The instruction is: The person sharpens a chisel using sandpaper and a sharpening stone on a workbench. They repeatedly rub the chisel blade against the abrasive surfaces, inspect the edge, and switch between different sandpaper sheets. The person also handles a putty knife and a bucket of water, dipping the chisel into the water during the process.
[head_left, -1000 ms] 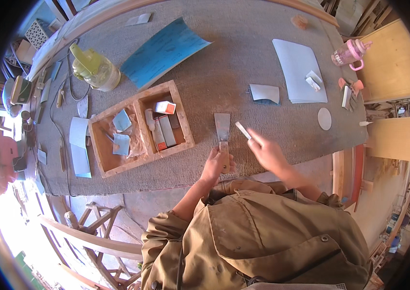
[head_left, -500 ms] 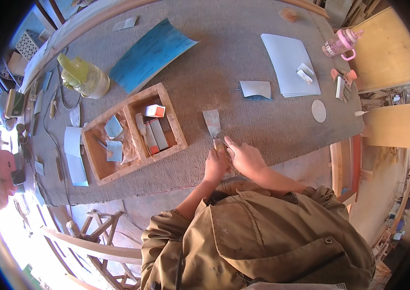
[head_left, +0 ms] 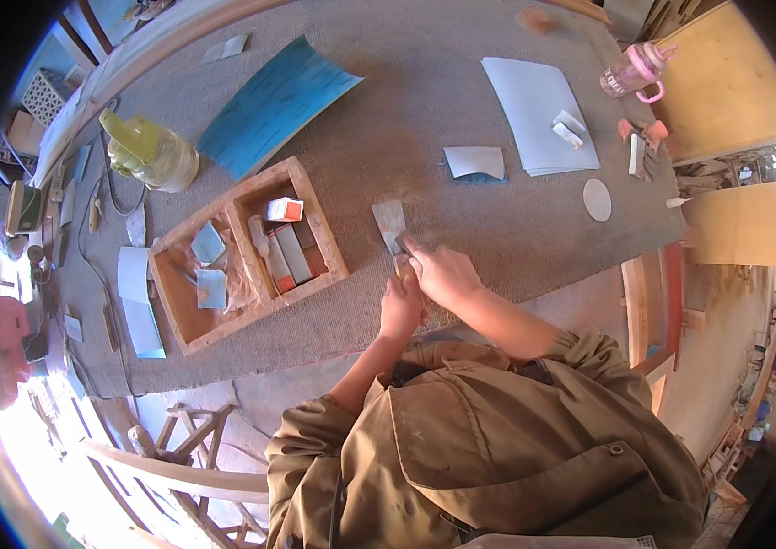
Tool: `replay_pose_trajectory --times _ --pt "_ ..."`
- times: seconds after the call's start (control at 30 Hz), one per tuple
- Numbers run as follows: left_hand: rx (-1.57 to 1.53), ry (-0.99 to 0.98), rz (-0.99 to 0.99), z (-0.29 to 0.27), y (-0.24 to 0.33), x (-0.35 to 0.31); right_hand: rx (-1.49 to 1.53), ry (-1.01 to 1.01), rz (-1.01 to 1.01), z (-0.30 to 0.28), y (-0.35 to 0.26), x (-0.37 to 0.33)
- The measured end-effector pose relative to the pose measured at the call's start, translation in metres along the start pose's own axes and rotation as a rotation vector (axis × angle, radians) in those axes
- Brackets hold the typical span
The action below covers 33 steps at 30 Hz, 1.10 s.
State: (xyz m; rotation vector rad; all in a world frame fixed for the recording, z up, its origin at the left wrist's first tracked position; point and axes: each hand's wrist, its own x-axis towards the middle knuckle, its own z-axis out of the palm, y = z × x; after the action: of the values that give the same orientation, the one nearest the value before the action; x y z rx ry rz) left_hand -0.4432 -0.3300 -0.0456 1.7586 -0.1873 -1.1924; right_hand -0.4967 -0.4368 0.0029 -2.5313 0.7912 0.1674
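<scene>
Worktop (head_left: 516, 238) bears lettered cup (head_left: 629, 75); left hand (head_left: 402, 308) grips scraper (head_left: 389, 221).

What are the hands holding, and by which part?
The left hand holds a scraper by its handle. The right hand is near the base of the blade; whether it holds anything, I can't tell.

the scraper blade (head_left: 389, 220) is coloured grey, the big sheet (head_left: 278, 105) blue with dark marks, the cup (head_left: 624, 78) pink, the jug (head_left: 155, 160) yellow-green, and the jacket (head_left: 507, 439) brown.
</scene>
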Motion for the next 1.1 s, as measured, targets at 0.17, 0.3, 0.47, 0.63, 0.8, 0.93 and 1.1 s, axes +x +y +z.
replay_pose_trajectory --times 0.17,0.3,0.47,0.63,0.8,0.93,1.1 --pt "0.017 -0.047 0.007 -0.005 0.005 -0.008 0.009 0.002 -0.068 0.001 0.011 -0.006" --pt "-0.032 -0.057 -0.042 -0.010 0.005 -0.005 0.001 -0.022 -0.051 -0.006 0.013 0.012" --pt "0.024 -0.051 -0.017 -0.010 0.010 -0.009 -0.034 0.026 -0.094 0.000 0.013 0.012" --pt "-0.043 -0.060 -0.073 -0.011 0.004 -0.001 0.091 -0.041 -0.047 -0.002 0.009 -0.001" --pt "-0.041 -0.061 -0.105 -0.014 0.009 -0.001 -0.043 0.050 -0.138 -0.003 0.019 0.031" --pt "-0.025 -0.064 -0.051 -0.012 0.010 -0.003 0.030 -0.020 -0.109 -0.006 0.013 0.013" --pt "-0.002 -0.081 -0.073 -0.011 0.014 -0.008 -0.112 0.047 -0.008 -0.006 0.021 0.050"
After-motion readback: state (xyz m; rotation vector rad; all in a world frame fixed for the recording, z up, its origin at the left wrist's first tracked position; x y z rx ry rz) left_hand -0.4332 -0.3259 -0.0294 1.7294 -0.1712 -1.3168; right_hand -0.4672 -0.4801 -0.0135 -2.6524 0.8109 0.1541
